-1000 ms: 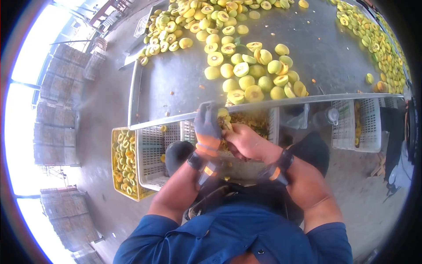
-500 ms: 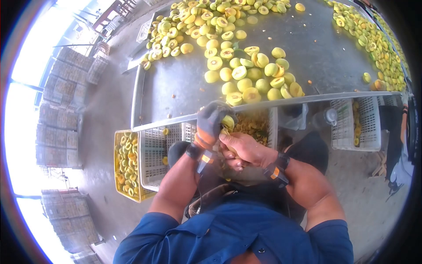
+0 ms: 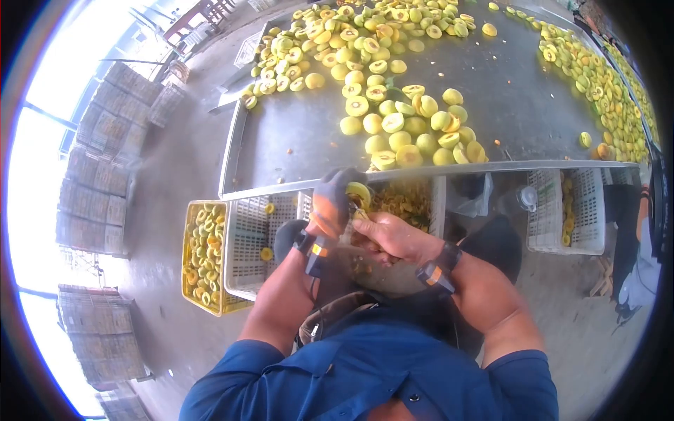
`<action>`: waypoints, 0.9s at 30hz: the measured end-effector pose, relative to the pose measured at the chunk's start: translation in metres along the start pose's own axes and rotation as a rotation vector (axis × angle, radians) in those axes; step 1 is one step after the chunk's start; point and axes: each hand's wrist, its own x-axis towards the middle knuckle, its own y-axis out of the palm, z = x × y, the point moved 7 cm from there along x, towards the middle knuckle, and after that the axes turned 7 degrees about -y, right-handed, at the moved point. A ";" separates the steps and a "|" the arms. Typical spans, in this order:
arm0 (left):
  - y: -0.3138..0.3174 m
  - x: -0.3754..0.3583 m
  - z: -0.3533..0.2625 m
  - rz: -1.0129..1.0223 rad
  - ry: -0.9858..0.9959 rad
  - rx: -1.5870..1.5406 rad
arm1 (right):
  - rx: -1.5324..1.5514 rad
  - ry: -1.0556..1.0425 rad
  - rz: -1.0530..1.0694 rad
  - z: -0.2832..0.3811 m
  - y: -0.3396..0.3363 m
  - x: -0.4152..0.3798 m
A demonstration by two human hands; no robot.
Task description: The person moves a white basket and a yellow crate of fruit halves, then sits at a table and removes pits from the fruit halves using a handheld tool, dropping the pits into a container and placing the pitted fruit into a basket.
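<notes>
My left hand (image 3: 332,202), in a grey and orange glove, is closed around a yellow fruit half (image 3: 359,192) just below the metal table's front edge (image 3: 491,167). My bare right hand (image 3: 385,235) is pressed against the fruit from below with its fingers curled; a small tool may be in it, but I cannot make it out. Both hands hover over a white crate (image 3: 437,203) filled with pits and scraps. A cluster of cut yellow fruit halves (image 3: 414,133) lies on the table just beyond my hands.
A yellow crate (image 3: 191,261) of fruit halves and a white crate (image 3: 246,245) stand at my left. Another white crate (image 3: 576,217) sits under the table at right. More fruit (image 3: 337,42) covers the far table. Stacked crates (image 3: 105,133) line the left side.
The hands stay together on the fruit. The left hand has turned the fruit slightly and the right hand has shifted under it. The view has tilted a little lower.
</notes>
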 end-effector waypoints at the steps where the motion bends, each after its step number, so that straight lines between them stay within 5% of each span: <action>1: -0.006 -0.001 0.004 -0.079 -0.009 0.056 | -0.023 -0.013 0.017 -0.003 -0.004 0.001; 4: -0.030 -0.011 0.025 -0.176 -0.148 0.164 | -0.376 -0.069 -0.091 -0.003 -0.027 0.001; 9: -0.018 -0.024 0.038 -0.137 -0.589 -0.275 | -0.769 -0.179 -0.275 -0.006 -0.048 0.015; 12: -0.006 -0.015 0.041 -0.293 -0.224 -0.042 | -0.833 -0.311 -0.418 0.012 -0.066 0.018; 19: -0.065 -0.040 0.090 -0.409 -0.810 -0.400 | -0.896 -0.258 -0.422 0.007 -0.064 0.006; 20: -0.092 -0.046 0.097 -0.455 -0.692 -0.176 | -0.891 -0.246 -0.414 0.010 -0.060 0.003; 21: -0.113 -0.057 0.125 -0.489 -0.729 -0.190 | -0.885 -0.234 -0.405 0.018 -0.054 -0.003; 23: -0.153 -0.070 0.165 -0.276 -0.913 0.345 | -0.900 -0.256 -0.380 0.022 -0.048 -0.003; 26: -0.154 -0.039 0.146 -0.281 -0.660 0.698 | -0.892 -0.307 -0.327 0.031 -0.039 -0.004; 27: -0.141 -0.023 0.152 -0.340 -0.678 0.432 | -0.898 -0.311 -0.323 0.031 -0.039 -0.002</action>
